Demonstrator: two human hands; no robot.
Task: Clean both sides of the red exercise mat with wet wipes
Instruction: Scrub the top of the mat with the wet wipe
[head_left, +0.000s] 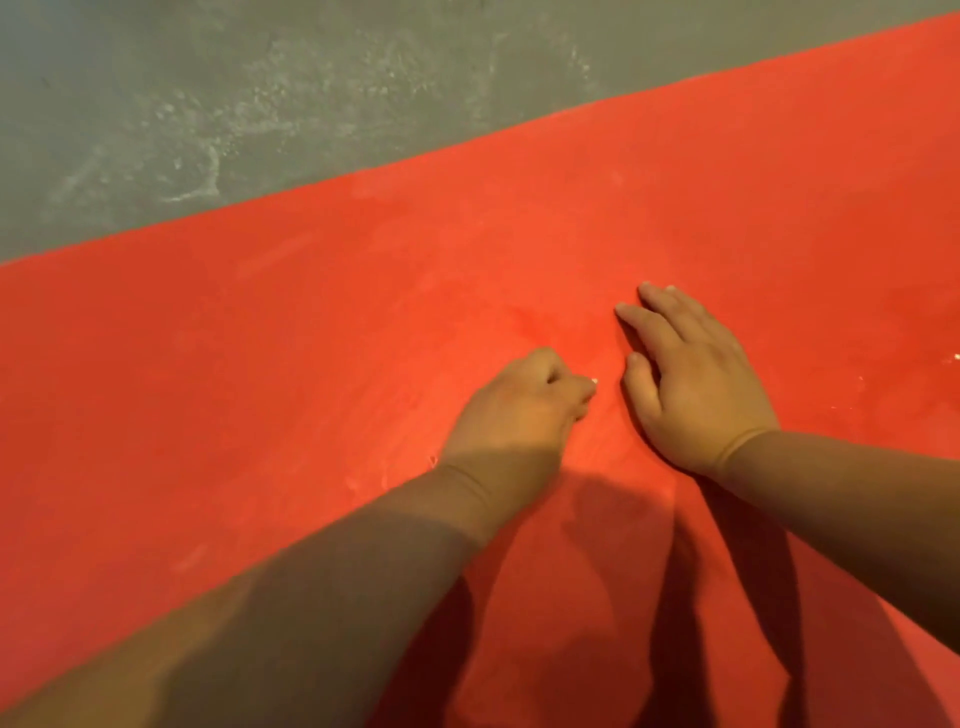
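Red mat (260, 364): foam-like sheet lying flat, spread under both hands and running well past them to either side; its far long edge lies beyond the fingertips, slanting up toward the right-hand side.
Mat surface: faint pale smears beyond and to the left of the left hand; a slightly darker patch just ahead of the left hand's knuckles.
Right hand (696, 379): palm down, flat on the mat, fingers straight and close together, thumb lying alongside toward the left hand; it grips nothing.
Left hand (519, 410): resting on the mat just beside the right hand, fingers curled under into a fist; a small pale speck shows at the thumb tip, and whether anything is held inside the curl cannot be told.
Gap: the two hands are near each other but not touching.
Wet glints (955, 359): small bright spots on the mat, well out to the right of the right hand.
Sleeves (311, 597): close-fitting, each ending in a cuff line at the wrist.
Shadows (613, 571): dark shapes on the mat behind the wrists, between the forearms.
Floor (260, 104): grey concrete beyond the mat's far edge, marked with whitish scuffs.
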